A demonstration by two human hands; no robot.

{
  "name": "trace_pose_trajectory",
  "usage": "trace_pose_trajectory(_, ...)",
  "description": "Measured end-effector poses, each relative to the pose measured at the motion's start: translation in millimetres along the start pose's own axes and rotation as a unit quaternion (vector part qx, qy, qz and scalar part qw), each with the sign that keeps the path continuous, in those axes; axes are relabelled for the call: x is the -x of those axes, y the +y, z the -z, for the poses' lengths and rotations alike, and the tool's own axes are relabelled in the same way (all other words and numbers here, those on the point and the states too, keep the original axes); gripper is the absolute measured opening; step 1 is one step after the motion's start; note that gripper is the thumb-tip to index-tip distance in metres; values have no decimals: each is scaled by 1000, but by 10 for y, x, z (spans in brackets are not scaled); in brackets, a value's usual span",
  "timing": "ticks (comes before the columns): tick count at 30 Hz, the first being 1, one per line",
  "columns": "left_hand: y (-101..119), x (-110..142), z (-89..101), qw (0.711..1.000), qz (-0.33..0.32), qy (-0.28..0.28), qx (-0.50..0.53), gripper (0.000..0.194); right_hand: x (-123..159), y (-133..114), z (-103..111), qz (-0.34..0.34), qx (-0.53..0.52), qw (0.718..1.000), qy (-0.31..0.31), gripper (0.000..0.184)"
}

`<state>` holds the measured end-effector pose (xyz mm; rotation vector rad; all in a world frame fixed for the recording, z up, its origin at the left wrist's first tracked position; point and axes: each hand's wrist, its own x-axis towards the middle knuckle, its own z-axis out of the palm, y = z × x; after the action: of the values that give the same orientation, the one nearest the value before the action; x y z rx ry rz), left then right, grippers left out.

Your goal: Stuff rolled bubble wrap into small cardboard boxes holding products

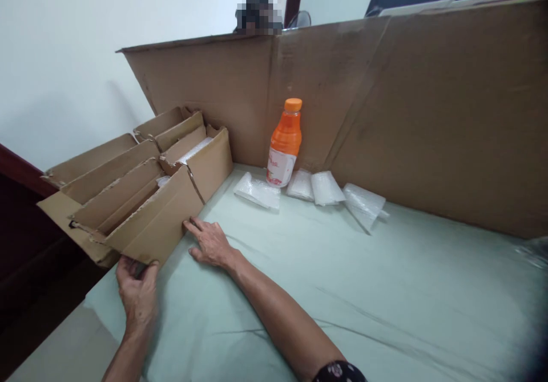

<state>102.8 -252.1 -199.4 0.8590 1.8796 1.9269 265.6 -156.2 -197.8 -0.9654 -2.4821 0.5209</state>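
Note:
On the left stands an open cardboard box point(165, 216), divided by cardboard strips into several narrow compartments. Bubble wrap point(197, 151) shows inside one compartment, and a bit of clear plastic point(162, 182) in another. My left hand point(139, 293) grips the box's near lower corner, thumb on the outer wall and fingers partly hidden under the edge. Against the lower part of the same wall rest the outstretched fingertips of my right hand point(209, 244), which holds nothing. An orange-capped bottle point(285, 142) of orange liquid stands, slightly tilted, beyond my right hand.
Several bubble-wrap pieces point(327, 188) lie around the bottle's base on the pale green cloth point(363, 302). A tall cardboard panel point(428, 113) runs along the back. Behind it, a person point(258, 13) is partly visible. Clear plastic point(535, 252) lies at the right edge.

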Motion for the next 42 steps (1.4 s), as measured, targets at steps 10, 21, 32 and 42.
trace_pose_trajectory(10, -122, 752, 216, 984, 62, -146, -83, 82, 75, -60, -8, 28, 75, 997, -13, 51)
trace_pose_trajectory(21, -44, 934, 232, 956, -12, -258, -141, 59, 1657, -271, 339, 49, 121, 991, -1, 38)
trace_pose_trajectory(32, 37, 1398, 112, 869, -136, -449, -160, 49, 2249, -506, 444, -20, 87, 996, 7, 32)
trace_pose_trajectory(42, 79, 1711, 267, 809, -327, -452, -183, 40, 2200, -401, 388, -73, 42, 996, 40, 26)
